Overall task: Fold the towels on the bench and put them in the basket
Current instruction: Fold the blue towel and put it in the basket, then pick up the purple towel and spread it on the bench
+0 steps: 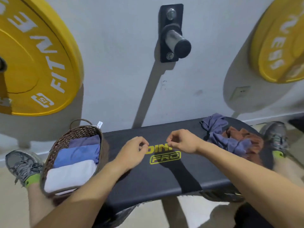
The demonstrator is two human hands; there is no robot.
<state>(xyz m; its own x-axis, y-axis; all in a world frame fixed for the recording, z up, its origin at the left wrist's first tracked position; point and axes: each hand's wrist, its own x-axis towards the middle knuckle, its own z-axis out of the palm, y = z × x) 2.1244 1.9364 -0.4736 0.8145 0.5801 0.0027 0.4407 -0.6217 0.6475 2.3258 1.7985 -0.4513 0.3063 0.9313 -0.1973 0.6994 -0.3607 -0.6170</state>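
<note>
The person is sitting astride a black padded surface (164,181) that is carrying a yellow logo reading "PRO" at its middle. Both hands are hovering just above that logo, close together but apart. The left hand (134,151) is curling its fingers inward with thumb and fingertips nearly meeting; the right hand (181,141) is doing the same, fingers bent toward the thumb. Neither hand is showing any cloth in its fingers, so each appears closed on nothing.

At the right end of the surface, unfolded towels are lying in a crumpled heap: a purple-grey towel (220,130) is sprawling over the far edge and draping toward the middle, and a rust-brown towel (245,137) is bunching just beside it, the two touching and partly overlapping.

At the left end, a dark woven wicker basket (65,139) with a looped handle is sitting against the surface's edge, near the person's left knee. Inside it, folded towels are lying in a row: a white towel (70,175) nearest the person, a blue towel (77,154) behind it, and a purple folded towel (85,141) farthest away, each touching the next.

Yellow weight plates (37,63) are hanging on the grey wall behind, with a steel wall peg (176,40) between them.
</note>
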